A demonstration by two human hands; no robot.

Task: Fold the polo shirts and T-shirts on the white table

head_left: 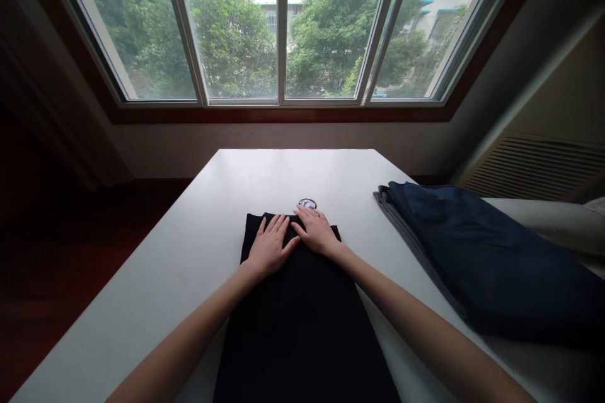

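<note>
A long black cloth, folded narrow, lies flat on the white table and runs down past the bottom of the view. My left hand rests palm down on its far end, fingers spread. Just to the right, my right hand also lies flat near the cloth's far edge, with its fingertips reaching that edge. A small round object with a dark rim sits on the table right beyond my right fingertips, partly covered by them.
Folded dark blue and grey garments lie at the right side, over the table's right edge. Behind them is a pale padded surface. A wide window stands beyond the table's far edge.
</note>
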